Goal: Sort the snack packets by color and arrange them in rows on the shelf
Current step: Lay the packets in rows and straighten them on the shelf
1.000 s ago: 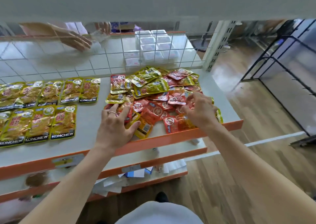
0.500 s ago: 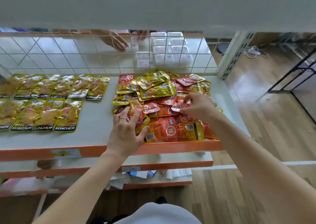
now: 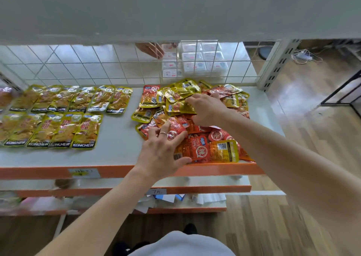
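head view. on the white shelf [image 3: 117,150] with an orange front edge, to the left: two neat rows of yellow packets [image 3: 58,117], labelled konchew, lying flat side by side. to the right: a loose mixed pile [image 3: 218,148] of red and yellow snack packets, overlapping, reaching to the front edge.

left hand [image 3: 162,154], ring [image 3: 163,133] on one finger, fingers spread and laid flat on the red packets at the near left of the pile, thumb out along the front edge.

right hand [image 3: 207,109] farther back over the pile, fingers bent down and close together onto the right edge of a yellow packet [image 3: 179,106] on top; thumb tucked below; real pinch or only a touch, cannot tell.

behind the shelf, a white wire grid [image 3: 97,64]; through it, stacked white boxes [image 3: 203,60] and another person's hand [image 3: 151,49] just beside them.
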Tool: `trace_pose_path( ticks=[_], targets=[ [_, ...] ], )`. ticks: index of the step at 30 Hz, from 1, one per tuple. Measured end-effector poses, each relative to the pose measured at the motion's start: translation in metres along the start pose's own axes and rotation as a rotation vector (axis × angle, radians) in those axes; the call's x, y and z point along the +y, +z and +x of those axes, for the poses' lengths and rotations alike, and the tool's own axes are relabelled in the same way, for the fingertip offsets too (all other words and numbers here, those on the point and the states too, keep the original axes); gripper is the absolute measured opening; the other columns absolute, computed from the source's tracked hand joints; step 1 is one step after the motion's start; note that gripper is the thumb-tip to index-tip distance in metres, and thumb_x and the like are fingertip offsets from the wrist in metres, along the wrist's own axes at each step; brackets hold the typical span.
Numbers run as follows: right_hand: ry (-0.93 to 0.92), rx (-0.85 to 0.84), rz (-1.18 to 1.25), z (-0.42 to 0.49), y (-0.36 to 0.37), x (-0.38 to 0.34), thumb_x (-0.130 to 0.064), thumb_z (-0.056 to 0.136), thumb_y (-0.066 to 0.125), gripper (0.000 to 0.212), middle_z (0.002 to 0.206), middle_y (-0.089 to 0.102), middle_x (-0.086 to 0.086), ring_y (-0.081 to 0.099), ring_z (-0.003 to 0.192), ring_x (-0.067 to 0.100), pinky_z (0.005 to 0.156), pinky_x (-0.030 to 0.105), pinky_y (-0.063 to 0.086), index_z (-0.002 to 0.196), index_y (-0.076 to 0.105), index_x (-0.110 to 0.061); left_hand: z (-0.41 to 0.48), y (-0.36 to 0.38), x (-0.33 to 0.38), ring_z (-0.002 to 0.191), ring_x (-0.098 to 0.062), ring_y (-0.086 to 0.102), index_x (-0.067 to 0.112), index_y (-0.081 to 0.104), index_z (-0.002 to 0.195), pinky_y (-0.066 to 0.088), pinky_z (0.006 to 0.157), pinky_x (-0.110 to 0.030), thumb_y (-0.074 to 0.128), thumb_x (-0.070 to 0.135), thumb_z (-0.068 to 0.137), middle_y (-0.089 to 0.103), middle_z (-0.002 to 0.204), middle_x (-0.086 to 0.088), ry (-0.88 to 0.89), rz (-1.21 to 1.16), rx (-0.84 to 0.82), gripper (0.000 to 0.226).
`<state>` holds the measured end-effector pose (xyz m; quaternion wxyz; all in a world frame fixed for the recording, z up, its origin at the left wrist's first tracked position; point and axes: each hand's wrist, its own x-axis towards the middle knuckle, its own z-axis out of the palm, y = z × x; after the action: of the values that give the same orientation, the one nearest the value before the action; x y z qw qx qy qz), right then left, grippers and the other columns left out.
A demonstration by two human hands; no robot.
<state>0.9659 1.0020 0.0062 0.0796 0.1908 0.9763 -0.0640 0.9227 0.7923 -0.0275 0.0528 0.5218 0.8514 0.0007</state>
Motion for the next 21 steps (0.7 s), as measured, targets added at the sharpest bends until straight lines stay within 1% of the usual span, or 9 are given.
trace_pose_path(
  ticks=[2,4,6,9,12,16,18,20,21],
  targets=[
    [-0.029,0.020,-0.091,-0.002,0.005,-0.001,-0.027,0.080,0.061,0.068,0.132,0.051,0.003,0.053,0.121,0.025,0.104,0.053,0.031,0.145,0.040,-0.025,0.002,-0.006,0.007,0.135,-0.040,0.028,0.045,0.022,0.155,0.041,0.108,-0.048,0.044,0.076,0.088,0.014,0.165,-0.013,0.015,0.039,-0.056,0.077],
    [-0.028,0.017,-0.209,-0.006,0.009,-0.006,-0.032,0.081,0.064,0.072,0.135,0.046,0.006,0.049,0.124,0.026,0.107,0.053,0.030,0.146,0.035,-0.025,0.001,-0.011,0.014,0.138,-0.044,0.025,0.043,0.024,0.155,0.040,0.111,-0.050,0.045,0.071,0.092,0.008,0.167,-0.014,0.022,0.047,-0.113,0.072],
    [0.001,0.009,-0.286,-0.009,0.010,-0.013,-0.038,0.082,0.066,0.069,0.136,0.044,0.009,0.044,0.128,0.027,0.106,0.052,0.031,0.143,0.037,-0.022,0.001,-0.015,0.016,0.141,-0.046,0.024,0.041,0.028,0.155,0.039,0.112,-0.052,0.047,0.069,0.093,0.007,0.167,-0.013,0.019,0.034,-0.148,0.070],
    [0.049,0.024,-0.285,-0.012,0.013,-0.021,-0.040,0.082,0.063,0.062,0.137,0.043,0.011,0.041,0.131,0.029,0.104,0.051,0.034,0.136,0.040,-0.019,0.004,-0.018,0.017,0.144,-0.050,0.022,0.039,0.036,0.152,0.039,0.112,-0.057,0.051,0.067,0.092,0.007,0.168,-0.015,0.005,0.020,-0.174,0.068],
    [0.065,0.036,-0.243,-0.016,0.019,-0.024,-0.038,0.081,0.057,0.057,0.135,0.045,0.011,0.040,0.132,0.031,0.103,0.051,0.037,0.132,0.041,-0.017,0.006,-0.014,0.024,0.145,-0.058,0.014,0.031,0.044,0.148,0.037,0.109,-0.066,0.052,0.059,0.097,0.003,0.167,-0.019,-0.006,0.034,-0.206,0.059],
    [0.000,0.087,-0.228,-0.022,0.015,-0.018,-0.031,0.084,0.052,0.038,0.118,0.056,0.010,0.050,0.117,0.032,0.093,0.047,0.042,0.117,0.049,-0.014,0.000,-0.005,0.029,0.145,-0.059,0.009,0.021,0.047,0.143,0.031,0.108,-0.073,0.044,0.049,0.102,0.003,0.166,-0.022,-0.011,0.066,-0.167,0.049],
    [-0.041,0.133,-0.201,-0.026,0.013,-0.015,-0.027,0.088,0.051,0.024,0.105,0.063,0.008,0.057,0.104,0.032,0.081,0.041,0.044,0.108,0.052,-0.013,-0.002,-0.003,0.026,0.145,-0.059,0.011,0.020,0.051,0.138,0.031,0.108,-0.072,0.037,0.045,0.104,0.005,0.166,-0.022,-0.005,0.069,-0.133,0.044],
    [-0.057,0.214,-0.168,-0.029,0.013,-0.010,-0.022,0.091,0.049,0.017,0.094,0.065,0.007,0.061,0.089,0.031,0.069,0.036,0.040,0.104,0.055,-0.011,-0.004,0.000,0.023,0.144,-0.059,0.016,0.020,0.056,0.130,0.034,0.106,-0.071,0.031,0.039,0.106,0.008,0.166,-0.021,0.014,0.084,-0.091,0.040],
    [-0.053,0.254,-0.152,-0.031,0.013,-0.007,-0.019,0.091,0.050,0.018,0.092,0.066,0.007,0.062,0.086,0.032,0.067,0.035,0.038,0.106,0.057,-0.011,-0.004,0.001,0.021,0.144,-0.059,0.017,0.020,0.057,0.125,0.034,0.105,-0.072,0.030,0.038,0.107,0.008,0.166,-0.020,0.021,0.095,-0.076,0.037]
  ],
)
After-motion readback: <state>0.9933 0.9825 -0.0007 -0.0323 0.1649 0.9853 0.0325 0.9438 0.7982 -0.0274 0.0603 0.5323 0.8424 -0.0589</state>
